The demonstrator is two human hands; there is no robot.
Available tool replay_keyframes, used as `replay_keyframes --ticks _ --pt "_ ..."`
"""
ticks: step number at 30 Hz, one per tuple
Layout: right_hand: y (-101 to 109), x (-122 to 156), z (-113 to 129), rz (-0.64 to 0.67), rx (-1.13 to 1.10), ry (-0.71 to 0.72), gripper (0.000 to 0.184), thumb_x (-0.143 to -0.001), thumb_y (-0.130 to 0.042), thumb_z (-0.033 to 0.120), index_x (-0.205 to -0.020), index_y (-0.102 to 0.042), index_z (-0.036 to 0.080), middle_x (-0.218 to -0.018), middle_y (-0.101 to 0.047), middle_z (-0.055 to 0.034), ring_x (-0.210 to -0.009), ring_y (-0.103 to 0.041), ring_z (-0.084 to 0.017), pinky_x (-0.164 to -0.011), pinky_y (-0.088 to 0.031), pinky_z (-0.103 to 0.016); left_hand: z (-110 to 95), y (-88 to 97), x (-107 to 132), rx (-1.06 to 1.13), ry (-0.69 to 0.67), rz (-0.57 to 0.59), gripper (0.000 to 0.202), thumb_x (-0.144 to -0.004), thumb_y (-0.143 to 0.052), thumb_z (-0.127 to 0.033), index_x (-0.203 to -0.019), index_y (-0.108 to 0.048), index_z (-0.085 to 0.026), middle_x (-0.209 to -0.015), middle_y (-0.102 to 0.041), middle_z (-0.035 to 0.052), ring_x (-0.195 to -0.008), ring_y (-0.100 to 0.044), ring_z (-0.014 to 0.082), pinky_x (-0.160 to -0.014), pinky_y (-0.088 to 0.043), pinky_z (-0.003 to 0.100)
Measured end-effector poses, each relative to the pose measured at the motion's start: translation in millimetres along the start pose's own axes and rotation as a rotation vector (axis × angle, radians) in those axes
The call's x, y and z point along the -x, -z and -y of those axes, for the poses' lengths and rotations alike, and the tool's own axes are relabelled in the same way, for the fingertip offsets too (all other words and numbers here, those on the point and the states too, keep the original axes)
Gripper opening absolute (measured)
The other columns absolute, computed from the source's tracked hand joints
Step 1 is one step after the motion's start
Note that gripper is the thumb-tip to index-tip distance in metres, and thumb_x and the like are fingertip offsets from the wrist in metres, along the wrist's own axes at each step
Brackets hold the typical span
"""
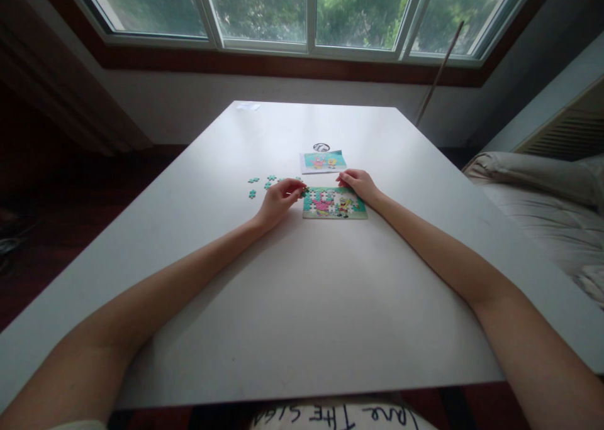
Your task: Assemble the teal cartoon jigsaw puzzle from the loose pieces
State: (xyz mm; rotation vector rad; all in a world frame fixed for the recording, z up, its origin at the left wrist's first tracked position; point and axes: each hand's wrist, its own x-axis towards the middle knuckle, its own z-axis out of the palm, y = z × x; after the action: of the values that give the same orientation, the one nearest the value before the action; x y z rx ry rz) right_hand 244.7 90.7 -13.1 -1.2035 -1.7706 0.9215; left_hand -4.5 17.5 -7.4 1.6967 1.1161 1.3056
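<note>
The left hand [277, 200] pinches a piece [304, 192], seemingly for control; the right hand [358, 182], grip unclear, perhaps steadies the puzzle [323, 205] between.

The person wears a whitish garment [302, 422], which seems to be a shirt, and across its visible part runs large dark lettering [346, 416], uneven as if written by hand, with the word "THE" readable upside down. At the lower left corner there appears a small edge of a pale sleeve [78, 425]. Below it, the slim left forearm [189, 270] is bare, and the left hand [278, 198] and right hand [359, 183] are also bare.
</note>
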Motion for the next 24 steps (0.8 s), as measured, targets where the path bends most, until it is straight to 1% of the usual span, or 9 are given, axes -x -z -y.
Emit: replay_keyframes --ticks 10,19,22,24 --pt "-0.9 0.3 2.1 -0.006 -0.011 -0.005 0.028 -0.079 -0.056 0.040 -0.073 -0.069 0.016 -0.065 -0.066 -0.0017 -0.062 -0.059 -0.012 -0.064 -0.045 -0.024 0.8 0.3 -1.3 -0.042 -0.006 -0.005 0.025 -0.077 -0.061 -0.035 -0.089 -0.070 -0.015 -0.088 -0.071 0.0067 -0.070 -0.062 0.0130 -0.063 -0.051 0.024" --pt "-0.6 2.0 3.3 -0.003 0.013 0.002 0.027 -0.080 -0.054 0.037 -0.074 -0.068 0.015 -0.065 -0.066 -0.0021 -0.063 -0.059 -0.012 -0.065 -0.045 -0.023 0.6 -0.8 1.1 -0.076 -0.021 -0.011 0.027 -0.075 -0.067 -0.040 -0.087 -0.073 -0.017 -0.084 -0.071 0.0067 -0.071 -0.064 0.0148 -0.067 -0.053 0.026" --pt "-2.3 5.3 8.9 -0.029 0.069 0.052 0.025 -0.081 -0.054 0.036 -0.076 -0.068 0.016 -0.069 -0.067 -0.0031 -0.065 -0.060 -0.013 -0.067 -0.046 -0.025 1.3 -0.8 1.5 -0.071 -0.024 -0.012 0.027 -0.074 -0.068 -0.040 -0.086 -0.073 -0.017 -0.085 -0.072 0.0072 -0.075 -0.066 0.0167 -0.068 -0.053 0.026" --pt "-5.4 8.9 16.8 -0.067 0.187 0.137 0.022 -0.079 -0.058 0.036 -0.077 -0.068 0.017 -0.074 -0.069 -0.0036 -0.068 -0.059 -0.014 -0.069 -0.045 -0.027 1.5 -0.3 1.5 -0.071 -0.028 -0.007 0.026 -0.074 -0.069 -0.039 -0.086 -0.073 -0.016 -0.085 -0.072 0.0071 -0.076 -0.066 0.0170 -0.068 -0.052 0.026"
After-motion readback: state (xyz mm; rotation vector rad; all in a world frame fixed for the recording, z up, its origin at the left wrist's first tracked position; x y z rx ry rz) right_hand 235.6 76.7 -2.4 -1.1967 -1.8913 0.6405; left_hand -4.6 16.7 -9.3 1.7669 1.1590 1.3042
